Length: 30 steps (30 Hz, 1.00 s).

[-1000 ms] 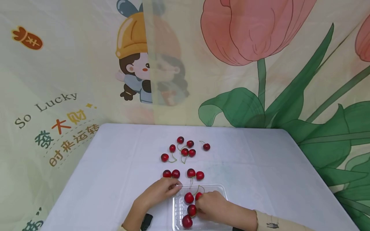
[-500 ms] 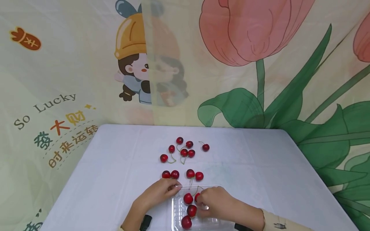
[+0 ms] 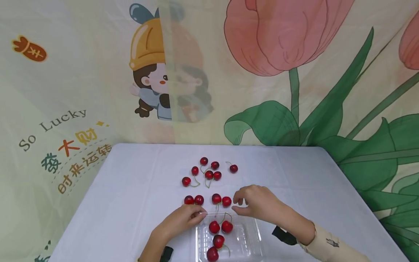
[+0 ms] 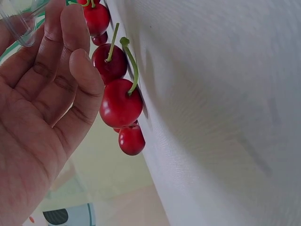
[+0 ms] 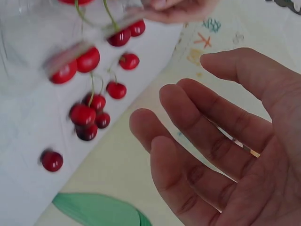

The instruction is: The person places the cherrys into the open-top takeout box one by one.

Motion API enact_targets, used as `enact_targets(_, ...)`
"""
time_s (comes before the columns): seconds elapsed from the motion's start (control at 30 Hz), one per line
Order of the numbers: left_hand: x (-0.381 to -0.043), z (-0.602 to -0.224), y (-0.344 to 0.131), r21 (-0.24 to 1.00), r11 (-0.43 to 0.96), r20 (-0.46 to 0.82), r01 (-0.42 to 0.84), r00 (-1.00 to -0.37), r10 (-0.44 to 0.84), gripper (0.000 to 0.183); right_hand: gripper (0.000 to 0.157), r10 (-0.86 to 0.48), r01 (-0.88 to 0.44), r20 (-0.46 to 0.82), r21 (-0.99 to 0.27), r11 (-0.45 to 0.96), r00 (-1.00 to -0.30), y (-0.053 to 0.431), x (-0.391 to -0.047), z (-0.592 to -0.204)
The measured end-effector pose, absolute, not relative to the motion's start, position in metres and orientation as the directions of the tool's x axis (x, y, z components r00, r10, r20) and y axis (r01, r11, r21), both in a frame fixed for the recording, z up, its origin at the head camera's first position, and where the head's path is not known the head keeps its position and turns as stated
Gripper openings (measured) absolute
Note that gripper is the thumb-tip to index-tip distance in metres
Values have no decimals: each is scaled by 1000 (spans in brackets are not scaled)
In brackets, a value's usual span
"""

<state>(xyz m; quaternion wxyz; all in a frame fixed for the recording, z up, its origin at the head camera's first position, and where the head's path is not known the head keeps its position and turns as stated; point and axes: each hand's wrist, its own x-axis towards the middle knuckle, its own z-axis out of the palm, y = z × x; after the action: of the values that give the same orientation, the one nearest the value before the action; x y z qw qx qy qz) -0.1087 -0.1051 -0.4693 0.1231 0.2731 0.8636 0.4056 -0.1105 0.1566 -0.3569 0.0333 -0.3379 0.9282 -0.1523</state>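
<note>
The left hand rests its fingertips on the tray at its near-left corner, fingers together and pinching nothing. Four cherries already lie in the tray, just right of those fingers. The right hand hovers empty, fingers spread, with the nearest loose cherry just left of its fingertips. About eleven cherries remain on the table, so less than half seems done.

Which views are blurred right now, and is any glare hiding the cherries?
Head view: sharp, evenly lit, soft shadows, no glare on the cherries in the clear tray. Right wrist view: loose cherries motion-smeared, right hand sharper. Left wrist view: nearest cherry crisp with small highlights, tablecloth streaked.
</note>
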Motion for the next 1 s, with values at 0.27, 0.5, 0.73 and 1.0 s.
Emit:
enact_targets(0.27, -107, -473, -104, 772, 516, 15, 372, -822, 570, 23, 7, -530, -535, 117, -345, 771, -840, 176, -146, -346)
enact_targets(0.5, -107, -473, -103, 773, 515, 13, 370, -821, 570, 24, 6, -469, -476, 115, -374, 796, -875, 188, -169, -354)
enact_targets(0.73, -107, -472, -104, 773, 519, 10, 365, -825, 566, 24, 17, -469, -456, 76, -413, 789, -880, 186, -179, -367)
enact_targets(1.0, -108, -469, -105, 767, 522, 18, 374, -825, 564, 25, 29, -486, -421, -50, -428, 800, -873, 172, -181, -383)
